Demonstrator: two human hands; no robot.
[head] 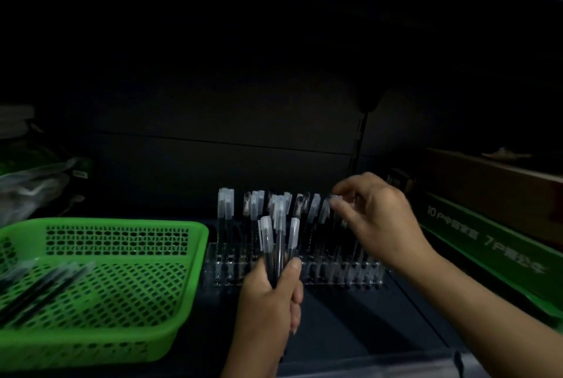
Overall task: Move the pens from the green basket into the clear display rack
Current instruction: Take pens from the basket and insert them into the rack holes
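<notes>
Lower centre, left hand (268,301) grips three clear-capped black pens (278,243); right hand (377,219) pinches another pen (327,208) in the clear plastic display rack (350,274).

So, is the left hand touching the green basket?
Apart. The head view shows dark shelf between the left hand, gripping a bunch of pens, and the green basket.

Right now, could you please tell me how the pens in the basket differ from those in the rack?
The basket pens lie flat in a loose pile in the green basket; the rack pens stand upright, caps up, in the clear rack. The basket pens are untouched; the right hand pinches one rack pen's cap. Both look dark-bodied.
</notes>
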